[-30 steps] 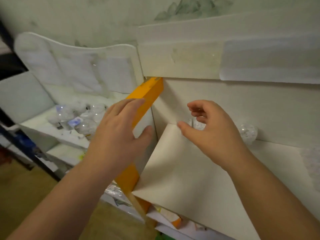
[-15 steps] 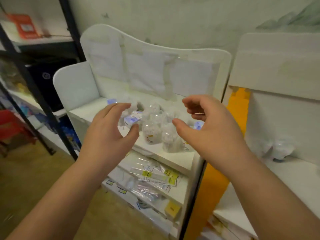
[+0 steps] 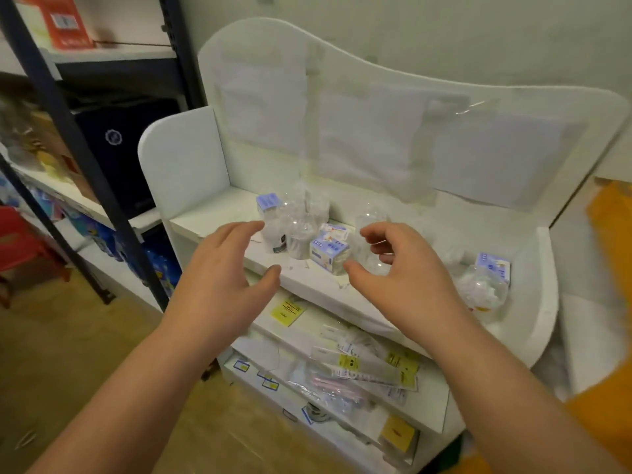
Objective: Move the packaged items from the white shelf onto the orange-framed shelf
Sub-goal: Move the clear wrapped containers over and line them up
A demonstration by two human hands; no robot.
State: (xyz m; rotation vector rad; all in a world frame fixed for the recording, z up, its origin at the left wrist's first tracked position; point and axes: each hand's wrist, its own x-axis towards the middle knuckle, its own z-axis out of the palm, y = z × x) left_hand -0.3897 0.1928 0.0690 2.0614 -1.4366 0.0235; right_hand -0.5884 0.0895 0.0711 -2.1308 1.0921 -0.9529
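While both my hands hang in front of the white shelf (image 3: 307,285), nothing is in either grip yet, so every risk lies in the reach I am about to make.

Furthest left stands the dark metal rack (image 3: 85,159); it is well apart from my arms and I judge it no hazard. My left hand (image 3: 222,271) hovers just short of the shelf's front edge, fingers nearly straight and thumb spread wide, holding nothing. Just past its fingertips stands the cluster of clear packaged items (image 3: 294,227), crowded and touching one another, with a blue-topped pack (image 3: 269,201) at the back. If I push in flat-handed, I expect to knock the front ones into the rest and tip several over, since they look light and upright.

At the middle, the small blue-and-white box (image 3: 329,250) sits close to the front lip, between my two hands. A careless nudge could send it off the edge onto the lower shelves of flat packets (image 3: 369,364).

My right hand (image 3: 403,271) hovers with fingers loosely curled and thumb out, empty too; clear plastic sits behind its fingers and is hard to read, so I may close on slick wrap and lose it.

Further right, another blue-labelled pack (image 3: 492,268) rests near the shelf's end wall. The orange-framed shelf (image 3: 612,227) shows at the far right, blurred; swinging across, I could clip that end wall.
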